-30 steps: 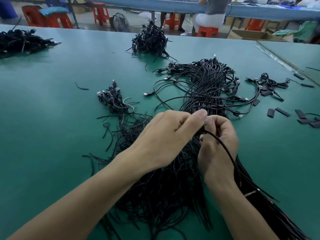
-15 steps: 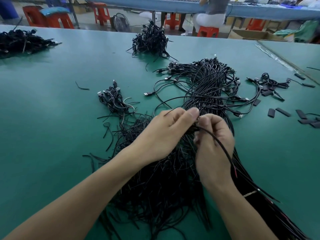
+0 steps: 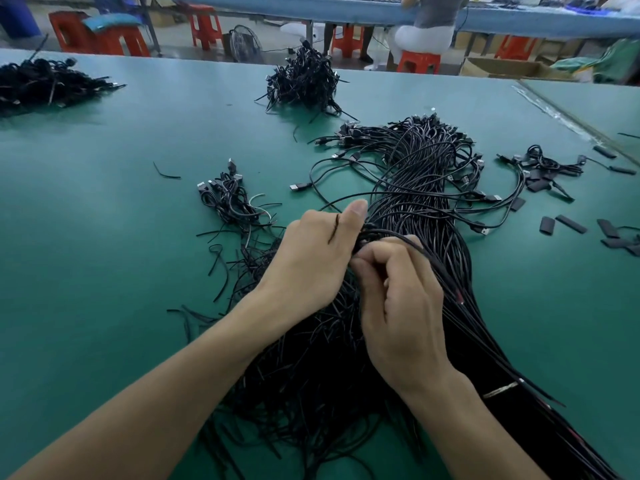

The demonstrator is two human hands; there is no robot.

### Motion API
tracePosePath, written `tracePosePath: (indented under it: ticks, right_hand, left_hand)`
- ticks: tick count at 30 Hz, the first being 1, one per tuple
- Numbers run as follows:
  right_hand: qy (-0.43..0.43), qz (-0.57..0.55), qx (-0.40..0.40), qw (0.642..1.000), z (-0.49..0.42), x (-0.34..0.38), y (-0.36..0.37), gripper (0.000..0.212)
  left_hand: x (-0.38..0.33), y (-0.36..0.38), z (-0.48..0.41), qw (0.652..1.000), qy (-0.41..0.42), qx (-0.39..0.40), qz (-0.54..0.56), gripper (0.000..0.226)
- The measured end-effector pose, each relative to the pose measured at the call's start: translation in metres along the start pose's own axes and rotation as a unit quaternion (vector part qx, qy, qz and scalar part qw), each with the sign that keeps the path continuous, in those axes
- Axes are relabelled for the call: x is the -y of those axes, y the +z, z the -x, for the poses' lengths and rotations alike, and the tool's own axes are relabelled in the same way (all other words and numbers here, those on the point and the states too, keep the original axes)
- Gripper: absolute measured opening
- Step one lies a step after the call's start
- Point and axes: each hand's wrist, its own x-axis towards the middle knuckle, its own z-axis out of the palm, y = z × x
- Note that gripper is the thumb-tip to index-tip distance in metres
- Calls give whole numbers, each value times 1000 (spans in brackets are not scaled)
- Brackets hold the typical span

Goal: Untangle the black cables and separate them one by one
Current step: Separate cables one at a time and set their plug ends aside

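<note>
**watcher1:** Only the head view to go on. Both hands meet in the middle of the main bundle (image 3: pixel 422 188) of black cables, which is sprawled across the green table (image 3: pixel 104 237). The left hand (image 3: pixel 311 261) is curled round a clump of strands with the thumb laid on top. The right hand (image 3: pixel 398 303) is touching it, fingers curled in and pinching what looks like a single cable (image 3: pixel 431 263).

**watcher2:** Which way does that one run?

**watcher1:** From the pinch it goes over the back of the right hand and off toward the near right, alongside the bundle. The bundle's long axis is the same: plug ends fanned out on the far side, loose ends trailing back past the person's right arm. So I'd guess the pull has to go along that line, with the right hand drawing toward the body while the left pins the rest. Sideways would probably just drag the neighbours along.

**watcher2:** Which hand's closer to the snag?

**watcher1:** Pretty much level, it sits right between them. Can't see the actual crossing, the fingers hide it. The small pile (image 3: pixel 228 199) just left of the left hand might be the separated ones, but that's a guess. Most of the job looks undone.
</note>
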Motion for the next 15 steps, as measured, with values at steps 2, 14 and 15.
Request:
tracePosePath:
  ticks: [2, 14, 15]
  right_hand:
    - [-1, 26, -11, 1000, -1, 0, -2, 27]
    - [138, -101, -29, 985, -5, -1, -6, 15]
    - [123, -105, -24, 986, -6, -1, -7, 16]
  left_hand:
    - [0, 1, -1, 999, -21, 31, -8, 65]
    - [-7, -20, 0, 913, -48, 386, 125, 25]
    - [-7, -24, 0, 904, -44, 405, 130, 23]
